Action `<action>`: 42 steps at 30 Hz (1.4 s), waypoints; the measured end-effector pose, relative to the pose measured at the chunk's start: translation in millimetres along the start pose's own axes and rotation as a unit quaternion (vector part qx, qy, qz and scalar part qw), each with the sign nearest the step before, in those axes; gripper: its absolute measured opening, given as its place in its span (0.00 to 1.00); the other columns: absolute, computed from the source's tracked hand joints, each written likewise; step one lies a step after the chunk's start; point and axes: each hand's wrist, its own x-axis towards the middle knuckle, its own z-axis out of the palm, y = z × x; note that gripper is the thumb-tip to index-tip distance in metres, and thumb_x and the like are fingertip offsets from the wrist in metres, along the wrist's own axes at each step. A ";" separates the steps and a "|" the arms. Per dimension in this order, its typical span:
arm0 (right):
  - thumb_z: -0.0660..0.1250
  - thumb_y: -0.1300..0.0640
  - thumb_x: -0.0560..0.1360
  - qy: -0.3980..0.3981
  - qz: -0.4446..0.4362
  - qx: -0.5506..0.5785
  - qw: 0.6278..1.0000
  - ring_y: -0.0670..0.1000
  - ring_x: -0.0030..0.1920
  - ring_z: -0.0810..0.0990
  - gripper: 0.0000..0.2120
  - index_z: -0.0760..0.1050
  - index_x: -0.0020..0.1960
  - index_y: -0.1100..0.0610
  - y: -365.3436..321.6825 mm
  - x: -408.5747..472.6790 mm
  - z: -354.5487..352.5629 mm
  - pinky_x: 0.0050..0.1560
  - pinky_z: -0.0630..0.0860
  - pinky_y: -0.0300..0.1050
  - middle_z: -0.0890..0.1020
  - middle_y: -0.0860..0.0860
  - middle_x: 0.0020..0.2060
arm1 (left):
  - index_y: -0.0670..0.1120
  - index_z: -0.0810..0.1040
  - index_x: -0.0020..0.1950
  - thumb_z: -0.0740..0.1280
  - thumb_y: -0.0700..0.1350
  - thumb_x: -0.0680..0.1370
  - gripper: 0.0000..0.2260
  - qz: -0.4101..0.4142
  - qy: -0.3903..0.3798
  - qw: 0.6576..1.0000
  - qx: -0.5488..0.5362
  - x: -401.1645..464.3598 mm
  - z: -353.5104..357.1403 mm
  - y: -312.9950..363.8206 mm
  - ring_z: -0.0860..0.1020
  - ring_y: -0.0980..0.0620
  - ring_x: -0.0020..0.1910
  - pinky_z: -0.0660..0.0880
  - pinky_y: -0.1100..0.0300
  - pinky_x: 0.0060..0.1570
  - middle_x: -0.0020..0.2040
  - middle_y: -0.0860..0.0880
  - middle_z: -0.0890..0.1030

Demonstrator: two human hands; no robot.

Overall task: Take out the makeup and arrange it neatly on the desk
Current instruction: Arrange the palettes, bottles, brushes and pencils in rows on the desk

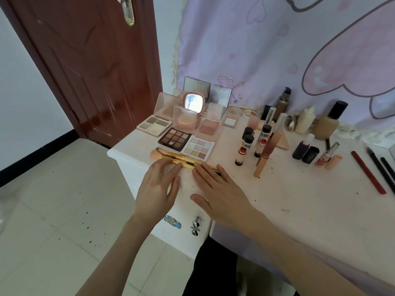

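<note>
Gold-handled brushes (181, 159) flat at desk (277, 199) front edge, before open palettes (186, 139).

Black pencils (384, 167) cut off at right edge; brush handles (186, 162) partly under fingertips.

Legible lettering appears only on the small black-capped bottles standing right of centre in the frame. The taller bottle (263, 140) carries dark vertical print reading in part "K BOOG", the first letters cut off, and the nearer bottle (243, 150) shows the fragment "K BOOG" likewise, its remainder too small to read. A dark box (310, 155) at centre right bears faint print that cannot be made out, and no other text, number or sign in the frame is readable.
</note>
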 end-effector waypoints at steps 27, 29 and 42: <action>0.42 0.42 0.80 0.044 0.049 0.020 0.998 0.48 0.76 0.42 0.29 0.44 0.77 0.54 19.7 -55.4 6.8 0.72 0.33 0.44 0.45 0.49 0.76 | 0.47 0.66 0.72 0.38 0.59 0.79 0.30 -0.017 -0.186 0.980 0.066 -25.6 -11.5 52.0 0.59 0.41 0.73 0.51 0.45 0.72 0.72 0.42 0.65; 0.43 0.42 0.81 0.054 0.066 0.036 0.996 0.48 0.76 0.45 0.28 0.47 0.77 0.53 25.5 -76.1 7.4 0.72 0.34 0.42 0.48 0.48 0.76 | 0.45 0.72 0.68 0.40 0.56 0.81 0.29 0.016 -0.191 0.980 0.058 -27.0 -10.4 68.5 0.66 0.40 0.70 0.58 0.41 0.69 0.68 0.41 0.71; 0.52 0.47 0.81 0.093 0.252 0.114 0.957 0.44 0.74 0.55 0.22 0.60 0.74 0.50 114.0 -211.8 -5.0 0.69 0.42 0.33 0.59 0.46 0.74 | 0.49 0.68 0.70 0.52 0.48 0.80 0.19 0.246 -0.264 0.931 -0.050 2.0 52.7 199.6 0.64 0.51 0.72 0.55 0.51 0.72 0.71 0.48 0.67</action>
